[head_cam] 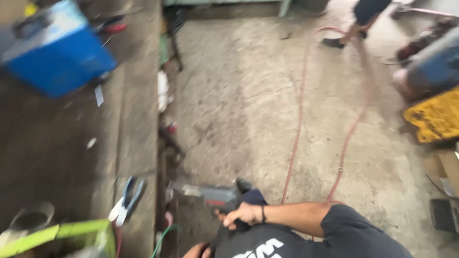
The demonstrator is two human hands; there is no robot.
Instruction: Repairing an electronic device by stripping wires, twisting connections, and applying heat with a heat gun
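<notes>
My right hand (245, 213) is closed around the dark rear grip of a grey and red power tool (213, 194). The tool lies level and points left toward the edge of the workbench (138, 143). My forearm reaches in from the right, with a dark band on the wrist. Only part of my left hand (195, 250) shows at the bottom edge, below the tool, and I cannot make out its fingers. My black shirt with white print (287, 241) fills the lower middle. The picture is blurred by motion.
On the bench stand a blue box (57, 52), blue-handled pliers (127, 199), a metal cup (31, 217) and a lime-green frame (57, 234). A red hose (300, 110) loops over the concrete floor. To the right are a yellow object (432, 117) and cardboard (444, 167). Another person's legs (363, 19) are at the top right.
</notes>
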